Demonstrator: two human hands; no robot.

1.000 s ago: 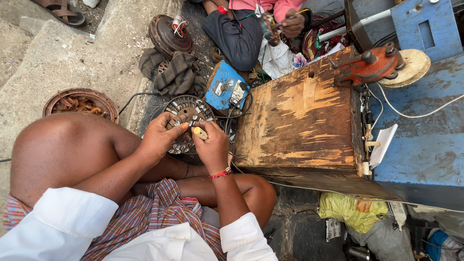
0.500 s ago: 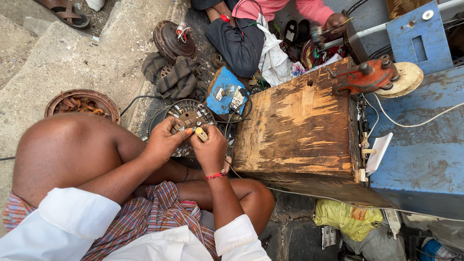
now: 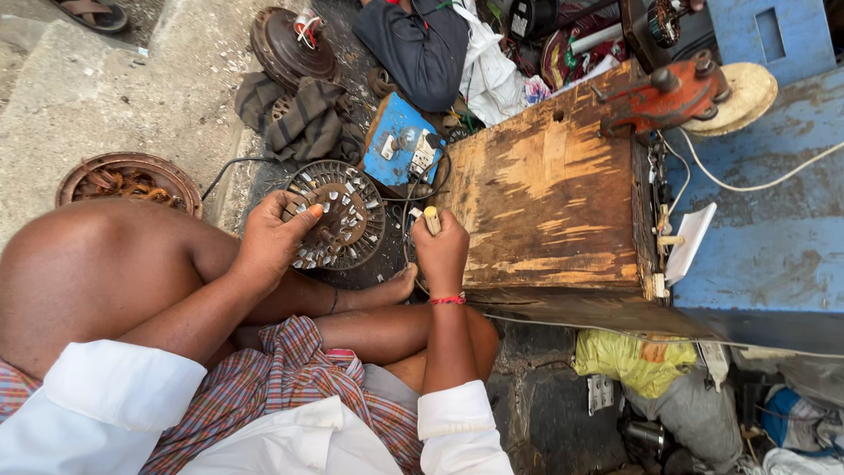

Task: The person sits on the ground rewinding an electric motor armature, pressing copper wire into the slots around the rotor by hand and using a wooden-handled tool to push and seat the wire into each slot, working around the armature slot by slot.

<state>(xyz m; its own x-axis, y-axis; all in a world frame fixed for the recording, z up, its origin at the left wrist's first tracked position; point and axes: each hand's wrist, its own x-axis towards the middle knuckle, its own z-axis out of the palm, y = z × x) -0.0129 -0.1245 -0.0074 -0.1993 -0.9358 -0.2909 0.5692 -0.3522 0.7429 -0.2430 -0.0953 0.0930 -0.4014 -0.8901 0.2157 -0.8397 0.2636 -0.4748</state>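
I sit with knees drawn up, looking down at a round fan motor stator (image 3: pixel 338 215) with white paper strips in its slots, resting on the ground in front of me. My left hand (image 3: pixel 272 237) grips the stator's left rim, thumb lying on its face. My right hand (image 3: pixel 442 251) is closed around a small pale wooden stick (image 3: pixel 432 219) that pokes up out of the fist, held just right of the stator beside the wooden box. A red thread circles my right wrist.
A worn wooden box (image 3: pixel 549 189) stands right of my hands, with a red winding tool (image 3: pixel 664 92) on top. A blue switch board (image 3: pixel 400 141) lies behind the stator. A rusty dish of copper wire (image 3: pixel 127 180) sits at left. Another motor cover (image 3: pixel 290 44), rags and a blue metal bench (image 3: pixel 756 229) surround me.
My right hand has drawn away from the stator to the right with the stick, so my hands are now apart. My left hand stays on the stator's rim.
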